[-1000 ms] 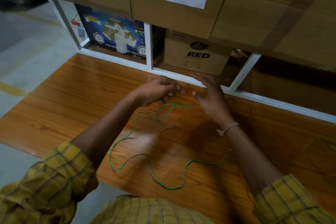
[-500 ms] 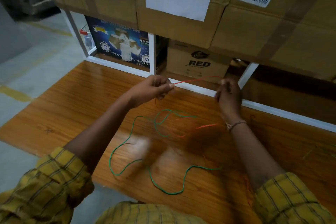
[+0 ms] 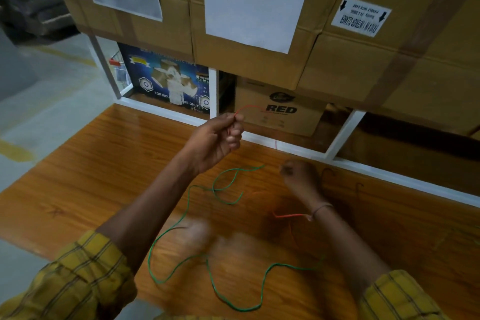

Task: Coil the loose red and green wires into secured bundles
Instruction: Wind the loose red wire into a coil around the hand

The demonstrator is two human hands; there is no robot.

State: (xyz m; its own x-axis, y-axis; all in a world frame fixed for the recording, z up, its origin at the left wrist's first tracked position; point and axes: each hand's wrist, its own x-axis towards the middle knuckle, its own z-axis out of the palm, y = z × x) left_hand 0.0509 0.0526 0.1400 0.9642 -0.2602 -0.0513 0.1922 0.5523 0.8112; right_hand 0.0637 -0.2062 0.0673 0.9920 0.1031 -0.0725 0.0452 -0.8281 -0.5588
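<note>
- Yellow checked sleeves [image 3: 78, 278] frame the nearest edge of the view, one on each forearm.
- Green wire [image 3: 207, 265] lies loose and uncoiled on the wooden surface [image 3: 91, 176], winding from near the body up to a small loop just below the left fingers; neither hand touches it.
- Right hand [image 3: 298, 176] hangs low over the surface, blurred, below and to the right of the left fingers; its fingers look curled into a fist, but whether they grip anything cannot be told.
- A thin band [image 3: 320, 208] circles the right wrist, and a short stretch of red wire [image 3: 288, 215] shows just beside it, on the near side of the right fingers.
- Left hand [image 3: 215, 143] is raised above the surface, thumb and fingers [image 3: 235, 135] pinched on the red wire, whose end arcs up and to the right out of the pinch.
- Another faint bit of red shows against the white frame [image 3: 298, 147], to the right of the left fingers.
- Beyond the left fingers, under the frame, stand a blue printed box [image 3: 166, 80] and a brown carton marked "RED" [image 3: 280, 112].
- Farthest off, large taped cardboard boxes [image 3: 363, 60] are stacked above, with white paper sheets [image 3: 254, 0] stuck to their fronts.
</note>
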